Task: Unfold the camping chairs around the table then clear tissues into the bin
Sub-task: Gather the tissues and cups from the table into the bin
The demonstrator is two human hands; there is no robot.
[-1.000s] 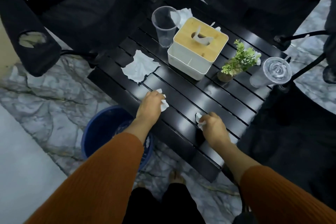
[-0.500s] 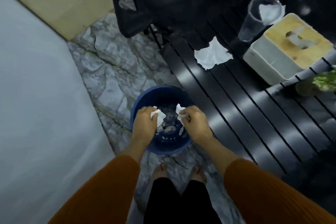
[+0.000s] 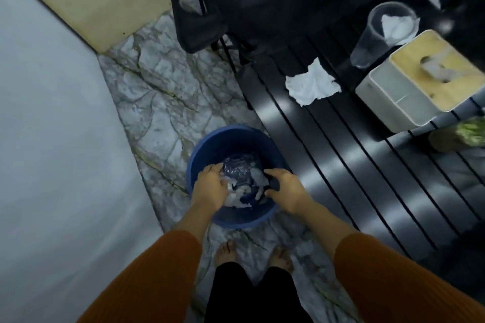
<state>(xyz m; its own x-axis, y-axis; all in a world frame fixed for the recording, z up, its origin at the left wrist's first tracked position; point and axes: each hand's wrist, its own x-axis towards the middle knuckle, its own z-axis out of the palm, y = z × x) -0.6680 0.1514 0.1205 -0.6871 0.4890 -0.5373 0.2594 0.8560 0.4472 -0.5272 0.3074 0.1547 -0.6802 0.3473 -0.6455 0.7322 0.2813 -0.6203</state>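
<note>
Bin-clearing step: left hand [image 3: 210,189] and right hand [image 3: 286,190] hover empty, fingers loose, over the bin [image 3: 228,131]. Next, probably, the crumpled tissue [image 3: 312,86] on the tabletop [image 3: 341,165].

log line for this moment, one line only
phase: binning | left hand: over blue bin, grip unclear | right hand: open over bin | pending: crumpled tissue on table, second tissue in cup

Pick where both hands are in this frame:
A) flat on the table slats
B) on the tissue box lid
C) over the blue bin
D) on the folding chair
C: the left hand and the right hand both sit over the mouth of the blue bin on the floor, with crumpled tissues lying inside it.
</note>
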